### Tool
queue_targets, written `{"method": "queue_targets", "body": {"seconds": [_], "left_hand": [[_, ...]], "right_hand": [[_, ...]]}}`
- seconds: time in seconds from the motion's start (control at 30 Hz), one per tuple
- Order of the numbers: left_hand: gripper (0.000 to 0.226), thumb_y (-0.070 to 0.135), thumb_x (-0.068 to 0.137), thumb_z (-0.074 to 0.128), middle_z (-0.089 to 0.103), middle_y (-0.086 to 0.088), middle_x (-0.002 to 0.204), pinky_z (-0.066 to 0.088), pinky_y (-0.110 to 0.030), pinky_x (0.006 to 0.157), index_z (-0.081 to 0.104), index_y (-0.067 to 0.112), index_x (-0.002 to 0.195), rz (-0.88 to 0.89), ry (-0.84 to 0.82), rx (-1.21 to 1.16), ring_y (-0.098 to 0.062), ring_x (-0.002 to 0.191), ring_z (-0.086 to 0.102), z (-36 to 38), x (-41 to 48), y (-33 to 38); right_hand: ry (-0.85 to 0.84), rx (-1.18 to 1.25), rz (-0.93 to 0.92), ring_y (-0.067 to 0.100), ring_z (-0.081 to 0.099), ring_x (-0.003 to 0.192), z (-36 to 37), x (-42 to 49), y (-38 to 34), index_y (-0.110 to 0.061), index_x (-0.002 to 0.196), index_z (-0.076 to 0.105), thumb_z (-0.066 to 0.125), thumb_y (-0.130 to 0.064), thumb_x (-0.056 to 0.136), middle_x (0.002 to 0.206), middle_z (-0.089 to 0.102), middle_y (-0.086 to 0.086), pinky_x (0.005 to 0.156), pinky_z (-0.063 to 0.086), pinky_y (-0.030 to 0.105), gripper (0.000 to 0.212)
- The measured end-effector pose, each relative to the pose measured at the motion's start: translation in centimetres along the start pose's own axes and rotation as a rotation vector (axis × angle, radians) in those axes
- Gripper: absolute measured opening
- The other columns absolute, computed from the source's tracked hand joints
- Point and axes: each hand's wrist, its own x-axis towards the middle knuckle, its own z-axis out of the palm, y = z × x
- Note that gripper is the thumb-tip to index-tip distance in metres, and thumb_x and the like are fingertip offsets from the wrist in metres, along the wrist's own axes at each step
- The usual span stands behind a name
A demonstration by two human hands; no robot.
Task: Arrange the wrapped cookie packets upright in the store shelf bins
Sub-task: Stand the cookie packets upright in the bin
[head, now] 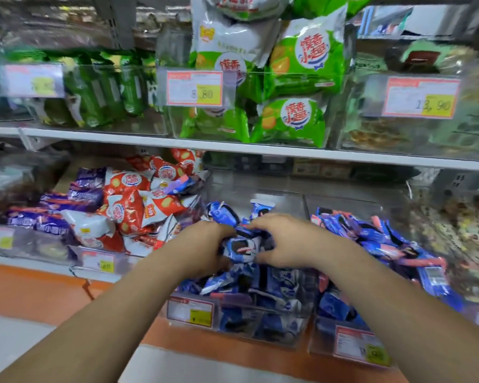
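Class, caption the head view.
Left hand and right hand hold blue wrapped cookie packets over a clear plastic bin.

Two shelves are seen, one above the other. On the upper shelf (150,138) three clear bins are set side by side: a left bin (100,124), a middle bin (260,140) and a blurred right bin (398,149). On the lower shelf (53,268) a red-pack bin (94,259), a centre bin (233,326) of blue packets (277,283) and an end bin (322,345) are lined up.
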Motion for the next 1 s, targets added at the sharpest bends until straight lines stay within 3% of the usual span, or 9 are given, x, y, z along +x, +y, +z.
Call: {"method": "queue_targets", "body": {"seconds": [0.1, 0.2, 0.33, 0.43, 0.5, 0.6, 0.77, 0.9, 1.0], "left_hand": [[0.056, 0.028, 0.085, 0.076, 0.072, 0.004, 0.110, 0.047, -0.029, 0.078, 0.059, 0.037, 0.138, 0.043, 0.109, -0.114, -0.019, 0.100, 0.065, 0.2, 0.0, -0.8], [0.056, 0.024, 0.084, 0.075, 0.073, 0.004, 0.104, 0.049, -0.028, 0.077, 0.060, 0.040, 0.135, 0.065, 0.186, -0.190, -0.019, 0.095, 0.065, 0.6, 0.1, -1.3], [0.052, 0.027, 0.089, 0.071, 0.072, 0.004, 0.108, 0.055, -0.037, 0.085, 0.055, 0.036, 0.137, 0.032, 0.220, -0.244, -0.020, 0.098, 0.065, 0.9, 0.5, -1.9], [0.016, 0.028, 0.090, 0.067, 0.071, -0.001, 0.100, 0.056, -0.036, 0.078, 0.071, 0.023, 0.105, 0.007, 0.107, -0.141, -0.024, 0.091, 0.065, 1.0, 0.7, -2.0], [0.012, 0.024, 0.089, 0.065, 0.070, -0.002, 0.093, 0.058, -0.036, 0.075, 0.075, 0.017, 0.089, 0.021, 0.049, -0.112, -0.024, 0.084, 0.065, 1.1, 0.8, -1.8], [0.017, 0.019, 0.091, 0.062, 0.072, -0.001, 0.100, 0.058, -0.039, 0.080, 0.074, 0.022, 0.102, -0.015, 0.120, -0.139, -0.023, 0.090, 0.066, 0.7, 1.1, -1.4], [0.030, 0.006, 0.091, 0.055, 0.069, -0.002, 0.109, 0.056, -0.042, 0.083, 0.071, 0.023, 0.110, -0.003, 0.195, -0.195, -0.025, 0.099, 0.064, 0.9, 2.1, -0.8], [0.033, 0.006, 0.093, 0.057, 0.069, -0.004, 0.114, 0.054, -0.042, 0.088, 0.070, 0.022, 0.118, -0.009, 0.185, -0.198, -0.024, 0.104, 0.062, 1.3, 2.4, -0.5], [0.031, 0.007, 0.094, 0.056, 0.070, -0.004, 0.113, 0.055, -0.042, 0.087, 0.070, 0.021, 0.117, -0.017, 0.192, -0.204, -0.024, 0.101, 0.063, 1.3, 2.5, -0.4]], "right_hand": [[-0.080, 0.050, -0.007, 0.021, 0.062, 0.105, 1.1, 2.2, -1.1, -0.035, 0.128, 0.053, 0.078, -0.048, 0.076, 0.120, 0.062, -0.005, 0.091, 0.054, 0.042, 0.060], [-0.053, 0.081, 0.051, 0.021, 0.062, 0.110, 2.2, 3.7, -1.2, -0.039, 0.133, 0.048, 0.079, -0.050, 0.076, 0.124, 0.062, -0.007, 0.093, 0.054, 0.043, 0.066], [0.045, 0.007, 0.127, 0.023, 0.063, 0.103, 1.5, 4.1, -0.2, -0.036, 0.113, 0.059, 0.078, -0.048, 0.077, 0.109, 0.066, -0.007, 0.081, 0.053, 0.035, 0.043], [-0.007, 0.001, 0.185, 0.016, 0.061, 0.111, -0.4, 3.4, 0.9, -0.038, 0.118, 0.063, 0.083, -0.054, 0.070, 0.117, 0.062, -0.015, 0.091, 0.052, 0.032, 0.055], [-0.079, 0.065, 0.188, 0.013, 0.058, 0.116, -1.3, 3.1, 1.6, -0.039, 0.129, 0.061, 0.082, -0.049, 0.076, 0.128, 0.057, -0.014, 0.100, 0.048, 0.032, 0.058], [-0.038, 0.095, 0.191, 0.015, 0.061, 0.109, -1.1, 3.7, 1.8, -0.035, 0.127, 0.065, 0.067, -0.019, 0.091, 0.127, 0.063, -0.007, 0.093, 0.050, 0.028, 0.040], [-0.152, 0.078, 0.181, 0.021, 0.062, 0.099, 0.4, 5.3, 1.0, -0.028, 0.130, 0.062, 0.054, -0.003, 0.087, 0.117, 0.065, 0.000, 0.077, 0.051, 0.027, 0.050], [-0.103, 0.101, 0.178, 0.021, 0.058, 0.119, 0.2, 7.1, 1.2, -0.035, 0.144, 0.052, 0.062, -0.016, 0.096, 0.143, 0.055, -0.001, 0.091, 0.050, 0.029, 0.052], [-0.091, 0.116, 0.166, 0.019, 0.061, 0.110, 0.9, 8.2, 1.8, -0.038, 0.129, 0.065, 0.076, -0.025, 0.089, 0.133, 0.059, -0.011, 0.081, 0.044, 0.025, 0.043]]}}
